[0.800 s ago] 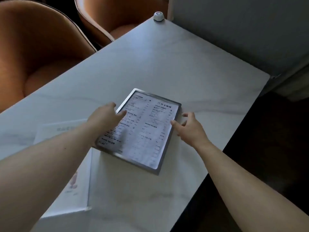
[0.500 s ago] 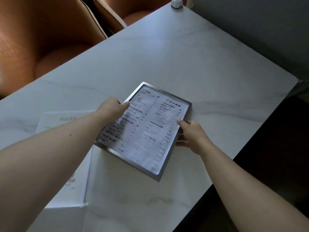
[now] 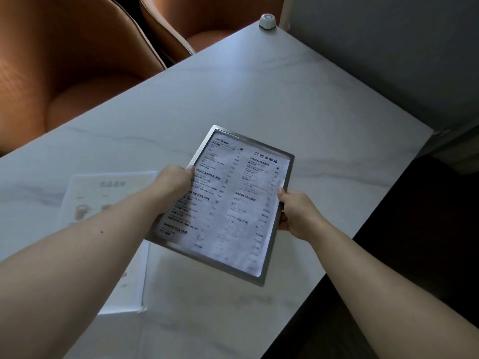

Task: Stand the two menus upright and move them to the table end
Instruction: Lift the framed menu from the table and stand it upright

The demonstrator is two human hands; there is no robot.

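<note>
Far left, two orange chairs [image 3: 64, 73] stand against the long edge of the pale table [image 3: 285, 99]. No fault there, though they sit close to that edge.

Left of centre, the second menu [image 3: 108, 203], a pale sheet in a clear holder, lies flat on the table and is partly hidden by the left forearm. It is not yet handled. Risk: the forearm passes just above it, and a low sweep could drag it or push it toward the near edge.

The left hand [image 3: 172, 186] is closed on the left edge of the framed menu [image 3: 233, 203], thumb on the printed face, fingers underneath and out of sight. The framed menu is tilted with its near end raised; whether its far edge touches the table I cannot tell. It is not yet upright.

The right hand [image 3: 295, 216] pinches the right edge of the frame, thumb on top, fingers curled behind. Both grips sit at the rim only. Risk, in my judgement: the frame looks smooth and rigid, so a rim hold could slip as the frame is turned vertical, and a corner could strike the table.

Right of the hands the table ends close by, with dark floor beyond.

Far end: a small round white object [image 3: 267, 21] sits at the corner and could be knocked off if the menu is set down beside it carelessly.
</note>
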